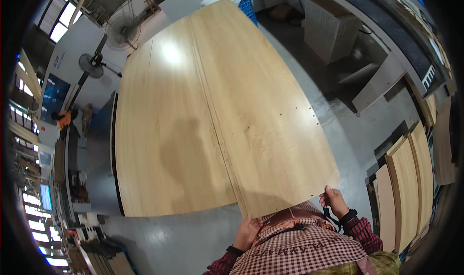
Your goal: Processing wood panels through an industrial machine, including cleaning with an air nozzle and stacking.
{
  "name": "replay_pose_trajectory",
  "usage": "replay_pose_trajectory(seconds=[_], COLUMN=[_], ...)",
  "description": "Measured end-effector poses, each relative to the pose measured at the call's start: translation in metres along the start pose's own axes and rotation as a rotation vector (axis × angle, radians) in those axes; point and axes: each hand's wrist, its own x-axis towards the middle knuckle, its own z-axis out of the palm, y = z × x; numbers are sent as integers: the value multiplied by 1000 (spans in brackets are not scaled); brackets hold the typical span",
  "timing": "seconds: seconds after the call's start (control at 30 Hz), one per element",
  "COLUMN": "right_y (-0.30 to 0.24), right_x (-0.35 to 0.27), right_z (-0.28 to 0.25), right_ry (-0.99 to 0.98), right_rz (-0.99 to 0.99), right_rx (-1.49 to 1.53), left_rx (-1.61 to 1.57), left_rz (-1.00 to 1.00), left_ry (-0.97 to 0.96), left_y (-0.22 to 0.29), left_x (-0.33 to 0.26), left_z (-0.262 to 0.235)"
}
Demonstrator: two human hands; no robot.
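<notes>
A long light wood-grain panel (pixel 270 149) stretches away from my waist, with small drilled holes along its near end and edges. At its near left corner, my left hand (pixel 249 234) is closed on the edge, thumb on top and the other fingers largely hidden. My right hand (pixel 334 202) pinches the near right corner, fingers curled at the rim. Alongside on the left lies a second wood-grain panel (pixel 154 130), its near end farther from me. A narrow seam or ledge runs between the two panels, and my shadow falls across them.
A dark-sided machine (pixel 101 154) stands left of the panels, with fans (pixel 92 65) beyond it. At the right, several wood-grain boards (pixel 408 178) lean upright. A white perforated crate (pixel 331 28) and a blue basket (pixel 247 9) are at the back.
</notes>
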Motion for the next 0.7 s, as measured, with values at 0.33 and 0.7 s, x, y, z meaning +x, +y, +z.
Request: replay_pose_trajectory(seconds=[0.33, 0.7], right_y=[-6, -36], right_x=[11, 32], right_z=[5, 16], right_ry=[6, -20], right_rz=[-37, -71], right_rx=[24, -96], left_rx=[12, 155], left_rz=[100, 193], left_ry=[-52, 11], left_y=[-9, 10], left_x=[8, 32], left_z=[16, 33])
